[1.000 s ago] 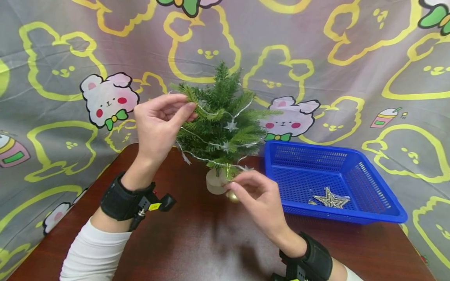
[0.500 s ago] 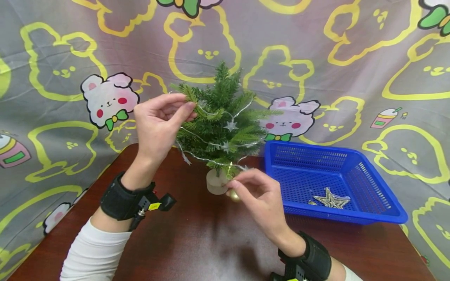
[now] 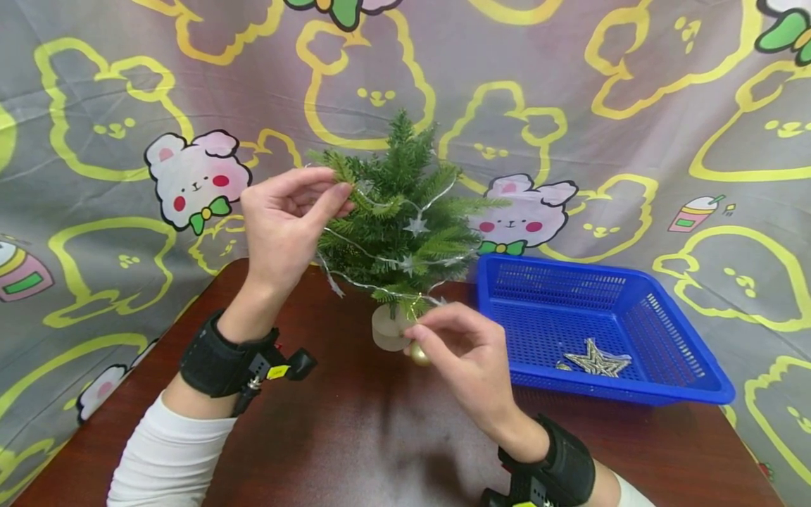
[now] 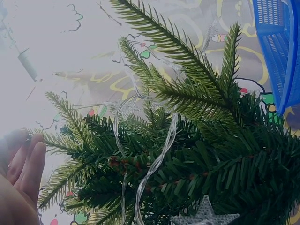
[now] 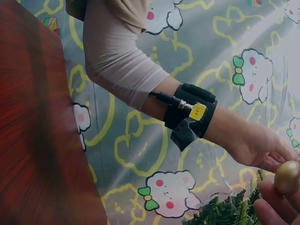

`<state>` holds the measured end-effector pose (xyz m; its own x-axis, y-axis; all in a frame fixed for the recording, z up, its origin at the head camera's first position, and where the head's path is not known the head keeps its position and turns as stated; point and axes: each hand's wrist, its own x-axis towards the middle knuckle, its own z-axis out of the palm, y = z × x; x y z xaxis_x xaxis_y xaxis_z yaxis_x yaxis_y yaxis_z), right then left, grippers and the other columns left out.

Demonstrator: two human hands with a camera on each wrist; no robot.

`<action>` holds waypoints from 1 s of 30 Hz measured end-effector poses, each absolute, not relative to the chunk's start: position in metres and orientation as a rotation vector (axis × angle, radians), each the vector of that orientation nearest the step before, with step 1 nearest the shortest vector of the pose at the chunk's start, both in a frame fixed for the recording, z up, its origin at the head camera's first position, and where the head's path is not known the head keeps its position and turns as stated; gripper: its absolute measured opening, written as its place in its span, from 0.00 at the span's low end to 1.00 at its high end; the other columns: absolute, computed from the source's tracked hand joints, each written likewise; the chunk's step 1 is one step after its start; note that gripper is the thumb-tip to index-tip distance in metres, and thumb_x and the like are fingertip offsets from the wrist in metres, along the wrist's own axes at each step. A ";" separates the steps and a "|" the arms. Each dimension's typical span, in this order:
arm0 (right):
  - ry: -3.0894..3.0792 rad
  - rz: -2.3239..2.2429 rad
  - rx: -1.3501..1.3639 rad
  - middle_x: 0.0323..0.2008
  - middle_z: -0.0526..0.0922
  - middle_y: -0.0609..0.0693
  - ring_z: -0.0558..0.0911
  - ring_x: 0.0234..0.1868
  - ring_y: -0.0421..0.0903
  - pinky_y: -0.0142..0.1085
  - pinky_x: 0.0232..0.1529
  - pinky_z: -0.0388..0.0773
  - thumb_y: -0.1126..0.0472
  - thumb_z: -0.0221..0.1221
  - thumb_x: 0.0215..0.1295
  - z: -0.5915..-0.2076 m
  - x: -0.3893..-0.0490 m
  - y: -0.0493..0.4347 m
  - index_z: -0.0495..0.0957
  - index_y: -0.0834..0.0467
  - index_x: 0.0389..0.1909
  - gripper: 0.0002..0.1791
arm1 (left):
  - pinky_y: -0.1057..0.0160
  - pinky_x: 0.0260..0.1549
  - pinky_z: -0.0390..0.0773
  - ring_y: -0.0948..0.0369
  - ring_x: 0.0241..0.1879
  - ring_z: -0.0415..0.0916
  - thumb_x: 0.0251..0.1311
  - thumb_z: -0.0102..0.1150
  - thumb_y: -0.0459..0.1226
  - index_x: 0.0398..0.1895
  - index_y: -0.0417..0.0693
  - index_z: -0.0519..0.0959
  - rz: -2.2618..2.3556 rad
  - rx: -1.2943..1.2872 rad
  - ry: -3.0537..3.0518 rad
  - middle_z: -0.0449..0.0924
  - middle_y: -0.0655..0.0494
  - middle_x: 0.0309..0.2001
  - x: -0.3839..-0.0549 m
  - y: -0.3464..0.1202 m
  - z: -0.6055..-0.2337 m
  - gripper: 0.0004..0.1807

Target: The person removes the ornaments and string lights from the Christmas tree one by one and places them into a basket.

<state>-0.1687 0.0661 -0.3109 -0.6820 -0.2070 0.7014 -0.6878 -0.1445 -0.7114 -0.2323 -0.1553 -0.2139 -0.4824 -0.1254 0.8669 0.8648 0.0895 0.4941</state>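
A small artificial Christmas tree (image 3: 395, 186) stands upright on a pale round base (image 3: 386, 331), wound with a clear light string bearing silvery stars (image 3: 416, 225). My left hand (image 3: 285, 218) pinches the tip of a left-side branch between thumb and fingers; in the left wrist view, that hand (image 4: 28, 176) is at the lower left. Low in front of the tree, my right hand (image 3: 469, 359) pinches a gold bauble by its hanging loop (image 3: 415, 307), which rises against a bottom branch. The bauble (image 3: 419, 354) hangs beneath the fingertips, also showing in the right wrist view (image 5: 287, 178).
To the right, a blue plastic basket (image 3: 640, 394) stands on the dark red-brown table (image 3: 304, 436). It holds a glittery star (image 3: 595, 358) and a small gold item (image 3: 562, 366). A patterned grey cloth (image 3: 241, 84) hangs close behind the tree.
The bauble's loop has shifted slightly right at its top, and the bauble has swung a little. My right hand has moved only slightly; the left keeps its place on the branch.
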 end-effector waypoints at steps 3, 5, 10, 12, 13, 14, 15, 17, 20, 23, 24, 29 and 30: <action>-1.768 1.888 1.013 0.30 0.85 0.63 0.86 0.28 0.39 0.35 0.27 0.84 0.78 0.59 0.61 -0.309 -0.168 0.065 0.80 0.68 0.34 0.05 | 0.63 0.30 0.86 0.64 0.26 0.87 0.57 0.68 0.28 0.37 0.28 0.84 -1.514 -0.757 -1.547 0.89 0.50 0.30 -0.232 -0.155 -0.214 0.09; -1.759 1.891 1.027 0.29 0.85 0.63 0.86 0.27 0.40 0.36 0.27 0.84 0.78 0.59 0.61 -0.308 -0.168 0.065 0.80 0.68 0.34 0.05 | 0.63 0.30 0.86 0.64 0.26 0.87 0.57 0.68 0.28 0.37 0.29 0.84 -1.512 -0.755 -1.548 0.89 0.49 0.30 -0.232 -0.155 -0.213 0.08; -1.737 1.890 1.059 0.29 0.85 0.63 0.86 0.26 0.41 0.37 0.25 0.84 0.78 0.58 0.61 -0.307 -0.169 0.065 0.80 0.68 0.34 0.05 | 0.63 0.30 0.86 0.64 0.27 0.87 0.57 0.68 0.29 0.38 0.29 0.84 -1.514 -0.754 -1.549 0.89 0.47 0.30 -0.232 -0.155 -0.214 0.09; -1.733 1.889 1.066 0.29 0.85 0.62 0.86 0.25 0.42 0.37 0.25 0.84 0.78 0.58 0.62 -0.306 -0.169 0.065 0.80 0.67 0.34 0.05 | 0.63 0.30 0.86 0.64 0.26 0.87 0.57 0.68 0.29 0.38 0.29 0.84 -1.514 -0.752 -1.550 0.89 0.48 0.30 -0.232 -0.155 -0.214 0.08; -1.731 1.888 1.067 0.29 0.85 0.62 0.86 0.25 0.42 0.37 0.25 0.84 0.78 0.58 0.62 -0.306 -0.169 0.065 0.80 0.67 0.35 0.05 | 0.63 0.30 0.86 0.64 0.26 0.87 0.57 0.68 0.29 0.38 0.29 0.84 -1.514 -0.751 -1.551 0.89 0.49 0.30 -0.232 -0.155 -0.214 0.08; -1.732 1.888 1.067 0.29 0.85 0.62 0.86 0.25 0.42 0.37 0.25 0.84 0.78 0.59 0.62 -0.306 -0.169 0.065 0.81 0.67 0.35 0.05 | 0.63 0.30 0.86 0.64 0.26 0.87 0.57 0.68 0.29 0.37 0.29 0.84 -1.512 -0.751 -1.552 0.89 0.49 0.30 -0.232 -0.155 -0.214 0.08; -1.733 1.887 1.068 0.29 0.85 0.62 0.86 0.25 0.42 0.37 0.26 0.84 0.78 0.59 0.61 -0.305 -0.169 0.065 0.81 0.67 0.35 0.06 | 0.63 0.30 0.86 0.64 0.26 0.87 0.57 0.68 0.29 0.37 0.29 0.84 -1.511 -0.750 -1.553 0.89 0.48 0.29 -0.232 -0.155 -0.214 0.08; -1.738 1.885 1.063 0.29 0.85 0.62 0.86 0.26 0.42 0.37 0.26 0.84 0.78 0.59 0.61 -0.305 -0.168 0.065 0.81 0.67 0.35 0.06 | 0.63 0.30 0.86 0.64 0.26 0.87 0.57 0.68 0.29 0.37 0.29 0.84 -1.509 -0.750 -1.554 0.89 0.47 0.30 -0.232 -0.155 -0.213 0.08; -1.738 1.886 1.060 0.29 0.85 0.62 0.86 0.26 0.42 0.37 0.26 0.84 0.78 0.59 0.61 -0.305 -0.168 0.066 0.81 0.67 0.35 0.06 | 0.62 0.30 0.86 0.64 0.26 0.87 0.57 0.68 0.28 0.37 0.29 0.84 -1.511 -0.753 -1.553 0.89 0.45 0.30 -0.232 -0.155 -0.213 0.08; -1.733 1.887 1.062 0.29 0.85 0.63 0.86 0.26 0.42 0.37 0.26 0.84 0.78 0.59 0.61 -0.306 -0.168 0.067 0.81 0.67 0.35 0.06 | 0.62 0.30 0.86 0.64 0.26 0.87 0.57 0.68 0.28 0.37 0.29 0.84 -1.519 -0.756 -1.547 0.89 0.44 0.30 -0.232 -0.155 -0.213 0.08; -1.728 1.889 1.065 0.29 0.85 0.63 0.86 0.26 0.42 0.37 0.26 0.84 0.78 0.59 0.61 -0.306 -0.168 0.067 0.81 0.67 0.35 0.06 | 0.62 0.30 0.86 0.64 0.26 0.87 0.57 0.68 0.28 0.37 0.29 0.84 -1.523 -0.756 -1.545 0.89 0.44 0.29 -0.232 -0.154 -0.213 0.08; -1.729 1.895 1.067 0.29 0.85 0.63 0.86 0.27 0.42 0.37 0.26 0.84 0.78 0.58 0.61 -0.307 -0.167 0.069 0.80 0.68 0.35 0.06 | 0.62 0.30 0.86 0.64 0.26 0.87 0.57 0.67 0.28 0.37 0.29 0.84 -1.518 -0.753 -1.550 0.88 0.44 0.30 -0.232 -0.154 -0.214 0.08; -1.731 1.897 1.065 0.30 0.85 0.63 0.86 0.27 0.42 0.37 0.26 0.84 0.78 0.58 0.61 -0.307 -0.167 0.069 0.80 0.68 0.35 0.06 | 0.62 0.30 0.86 0.64 0.26 0.87 0.57 0.67 0.28 0.37 0.29 0.84 -1.516 -0.752 -1.550 0.88 0.44 0.30 -0.232 -0.155 -0.214 0.08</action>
